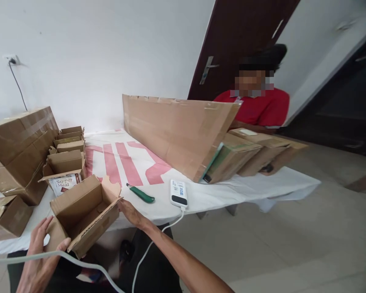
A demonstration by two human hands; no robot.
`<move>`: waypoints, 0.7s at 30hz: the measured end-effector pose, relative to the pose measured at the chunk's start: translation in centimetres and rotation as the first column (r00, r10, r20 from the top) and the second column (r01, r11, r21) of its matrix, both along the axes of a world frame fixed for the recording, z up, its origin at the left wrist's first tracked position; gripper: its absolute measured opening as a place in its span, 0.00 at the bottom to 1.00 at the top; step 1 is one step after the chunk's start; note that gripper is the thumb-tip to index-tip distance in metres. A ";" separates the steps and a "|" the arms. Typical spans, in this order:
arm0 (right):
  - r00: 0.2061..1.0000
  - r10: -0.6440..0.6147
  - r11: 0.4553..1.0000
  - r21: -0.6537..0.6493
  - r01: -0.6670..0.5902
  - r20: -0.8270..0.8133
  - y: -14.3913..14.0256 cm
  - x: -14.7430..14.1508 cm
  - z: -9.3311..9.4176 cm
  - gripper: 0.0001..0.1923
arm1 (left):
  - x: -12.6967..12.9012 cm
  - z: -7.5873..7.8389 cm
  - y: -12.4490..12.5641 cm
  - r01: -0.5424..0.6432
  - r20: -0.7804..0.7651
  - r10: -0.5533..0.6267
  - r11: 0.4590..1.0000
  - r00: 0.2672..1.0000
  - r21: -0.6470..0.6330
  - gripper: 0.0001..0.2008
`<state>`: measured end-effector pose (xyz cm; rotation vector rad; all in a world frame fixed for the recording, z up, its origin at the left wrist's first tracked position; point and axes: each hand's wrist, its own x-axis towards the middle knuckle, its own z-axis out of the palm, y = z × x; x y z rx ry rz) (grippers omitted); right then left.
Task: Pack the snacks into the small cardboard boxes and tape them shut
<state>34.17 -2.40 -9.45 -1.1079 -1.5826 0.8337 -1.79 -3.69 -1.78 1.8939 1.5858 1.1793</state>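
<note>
An open, empty-looking cardboard box (94, 230) is held tilted over the table's front edge, between both my hands. My left hand (44, 246) grips its near left end, thumb on the side wall and fingers on the end flap. At the right end, my right hand (129, 211) holds the wall near a torn flap; some of its fingers are hidden behind the cardboard. A green box cutter (142, 194) lies on the white cloth just beyond my right hand. Behind the held box stands another open box with a "Super Meal" label (66, 184).
A row of open boxes (68, 140) runs beside a large carton (21, 142) on the left. A white power bank (178, 193) with a cable (149, 248) lies near the edge. Tall cardboard (177, 130) divides the table; a person in red (262, 108) sits beyond.
</note>
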 end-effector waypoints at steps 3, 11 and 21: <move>0.989 -0.076 0.994 0.086 0.065 0.129 -0.3 1.0 -0.6 0.25 | 1.0 -1.2 1.2 -0.033 0.012 0.033 0.999 0.999 0.003 0.42; 0.417 -0.450 0.795 0.141 0.590 0.790 1.5 7.6 -1.2 0.16 | 1.3 -2.2 2.5 -0.010 0.052 0.006 0.997 0.999 0.080 0.32; 0.320 -0.559 0.667 0.187 0.721 0.765 1.2 10.8 -2.8 0.23 | 1.5 -4.5 -1.2 -0.086 0.175 0.072 0.993 0.982 0.074 0.46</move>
